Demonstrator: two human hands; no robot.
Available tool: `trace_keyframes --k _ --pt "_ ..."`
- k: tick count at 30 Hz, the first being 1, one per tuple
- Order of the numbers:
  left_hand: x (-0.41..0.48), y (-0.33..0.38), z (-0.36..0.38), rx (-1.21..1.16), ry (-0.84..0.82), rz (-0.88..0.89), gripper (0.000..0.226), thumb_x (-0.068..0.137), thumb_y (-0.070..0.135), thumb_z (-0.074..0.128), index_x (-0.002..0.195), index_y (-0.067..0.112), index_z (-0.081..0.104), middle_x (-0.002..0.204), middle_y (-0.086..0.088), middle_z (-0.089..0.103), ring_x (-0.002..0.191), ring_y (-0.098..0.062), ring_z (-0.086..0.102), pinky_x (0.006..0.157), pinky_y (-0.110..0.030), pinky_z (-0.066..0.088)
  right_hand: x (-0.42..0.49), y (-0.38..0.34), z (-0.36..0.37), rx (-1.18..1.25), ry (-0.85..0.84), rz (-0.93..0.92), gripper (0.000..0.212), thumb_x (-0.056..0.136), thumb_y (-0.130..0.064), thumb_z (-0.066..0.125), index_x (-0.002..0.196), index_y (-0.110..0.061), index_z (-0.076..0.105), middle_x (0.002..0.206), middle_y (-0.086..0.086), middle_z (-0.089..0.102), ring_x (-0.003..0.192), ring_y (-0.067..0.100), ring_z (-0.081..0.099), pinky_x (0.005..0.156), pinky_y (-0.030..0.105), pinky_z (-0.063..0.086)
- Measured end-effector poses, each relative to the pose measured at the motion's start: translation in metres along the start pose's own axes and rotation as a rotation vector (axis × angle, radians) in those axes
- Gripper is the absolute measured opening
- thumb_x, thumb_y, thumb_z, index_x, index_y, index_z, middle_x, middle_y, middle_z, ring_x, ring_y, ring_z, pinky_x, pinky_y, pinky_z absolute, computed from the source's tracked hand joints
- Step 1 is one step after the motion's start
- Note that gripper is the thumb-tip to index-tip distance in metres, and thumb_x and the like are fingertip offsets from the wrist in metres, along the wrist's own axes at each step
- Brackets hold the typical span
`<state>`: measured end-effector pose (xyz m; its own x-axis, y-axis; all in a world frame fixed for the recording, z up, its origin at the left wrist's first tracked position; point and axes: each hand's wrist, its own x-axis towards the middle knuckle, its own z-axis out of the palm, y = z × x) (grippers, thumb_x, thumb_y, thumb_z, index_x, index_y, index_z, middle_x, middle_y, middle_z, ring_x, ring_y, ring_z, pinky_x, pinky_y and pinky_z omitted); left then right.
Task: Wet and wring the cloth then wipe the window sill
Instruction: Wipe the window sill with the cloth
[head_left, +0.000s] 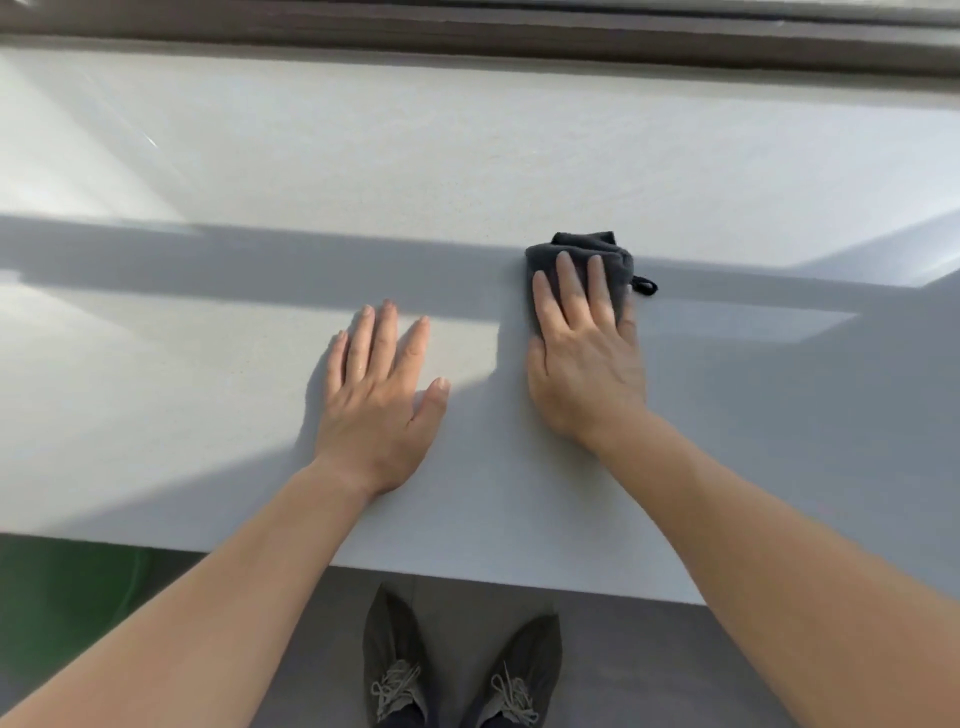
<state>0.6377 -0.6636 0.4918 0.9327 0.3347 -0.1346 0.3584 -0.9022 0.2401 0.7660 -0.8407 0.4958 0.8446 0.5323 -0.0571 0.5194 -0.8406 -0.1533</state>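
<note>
A wide white window sill (467, 156) fills most of the view, crossed by bands of sun and shadow. A folded dark grey cloth (582, 249) with a small hanging loop lies on it right of centre. My right hand (582, 358) presses flat on the cloth, covering its near half, fingers pointing toward the window. My left hand (379, 389) rests flat on the bare sill to the cloth's left, fingers spread, holding nothing.
A dark window frame (467, 31) runs along the sill's far edge. Below the sill's near edge is a grey floor with my two dark shoes (457, 670). A green object (67, 597) sits low at the left under the sill.
</note>
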Motion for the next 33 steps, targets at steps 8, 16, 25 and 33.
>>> trace_keyframes --k 8,16,25,33 --pt "0.007 -0.001 -0.009 -0.117 0.083 -0.011 0.059 0.094 0.046 0.031 0.147 0.022 0.040 0.160 -0.011 0.025 0.149 -0.026 0.012 0.122 -0.046 0.007 0.057 0.060 -0.010 0.029 -0.012 -0.003 0.064 0.095 -0.037 0.025 0.159 -0.025 0.026 0.170 -0.001 0.012 0.156 0.022 0.002 0.126 0.046 0.002" --pt "0.100 0.012 -0.019 -0.104 0.057 0.026 0.057 0.101 0.040 0.036 0.154 0.023 0.024 0.167 -0.007 -0.001 0.153 -0.022 -0.009 0.122 -0.039 -0.009 0.064 0.016 -0.005 0.034 -0.095 -0.296 0.069 0.092 -0.042 0.021 0.159 -0.024 0.025 0.169 -0.001 0.012 0.156 0.024 0.001 0.125 0.049 0.003" --pt "0.159 0.016 -0.011 0.103 -0.008 0.025 0.062 0.098 0.052 0.024 0.155 0.031 0.010 0.167 -0.005 -0.007 0.151 -0.026 -0.015 0.121 -0.049 -0.009 0.150 0.045 -0.012 0.058 0.037 0.175 0.064 0.099 -0.034 0.031 0.160 -0.025 0.017 0.170 -0.003 0.004 0.156 0.023 -0.005 0.125 0.050 -0.001" --pt "0.181 0.035 -0.017 0.063 0.044 0.074 0.069 0.089 0.051 0.025 0.153 0.026 0.021 0.165 -0.015 0.005 0.152 -0.033 -0.005 0.119 -0.054 -0.012 0.180 0.084 -0.024 -0.023 -0.078 -0.210 0.065 0.095 -0.039 0.023 0.160 -0.032 0.019 0.169 -0.009 0.007 0.156 0.015 -0.003 0.126 0.038 -0.001"
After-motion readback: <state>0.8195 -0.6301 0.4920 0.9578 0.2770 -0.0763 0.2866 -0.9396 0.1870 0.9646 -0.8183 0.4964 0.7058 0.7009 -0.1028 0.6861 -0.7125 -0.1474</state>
